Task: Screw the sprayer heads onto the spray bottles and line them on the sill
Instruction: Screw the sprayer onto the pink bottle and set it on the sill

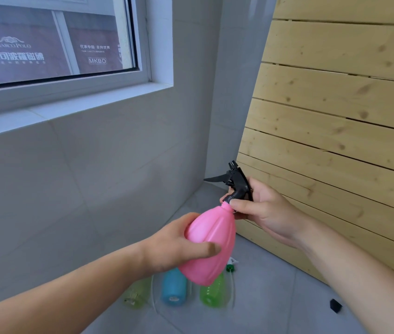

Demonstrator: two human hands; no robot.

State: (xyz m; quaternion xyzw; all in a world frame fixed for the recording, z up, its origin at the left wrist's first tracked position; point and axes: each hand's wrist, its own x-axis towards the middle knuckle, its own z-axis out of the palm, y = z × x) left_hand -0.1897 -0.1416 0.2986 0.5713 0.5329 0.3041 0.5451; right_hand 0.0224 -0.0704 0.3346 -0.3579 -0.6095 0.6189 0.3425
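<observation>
A person's left hand [167, 247] holds a pink spray bottle [211, 242] in mid-air, tilted with its neck pointing up and to the right, the grip closed round the bottle's lower body with the thumb pressed across its front. The right hand [266, 210] meets the bottle at the neck, where a black sprayer head [237, 182] sits on the opening; this grip is closed on the head's collar, thumb and fingers curled round it, while the trigger juts out to the left and the nozzle points up.

The pink bottle hangs above a grey tiled floor [275, 297], well below and to the right of the white window sill [70, 109], which runs along the upper left beneath a window [53, 39]. On the floor under the hands three more bottles sit side by side: a pale yellow-green bottle [137, 294] on the left, a blue bottle [173, 288] in the middle and a green bottle [213, 294] on the right, all partly hidden by the left hand and the pink bottle. Just beside the green bottle lies a green-collared sprayer head [231, 267] with a thin tube trailing from it. A small black object [335, 305], too small to make out, lies on the floor further right. A slatted wooden panel [335, 104] fills the right side behind the right hand
</observation>
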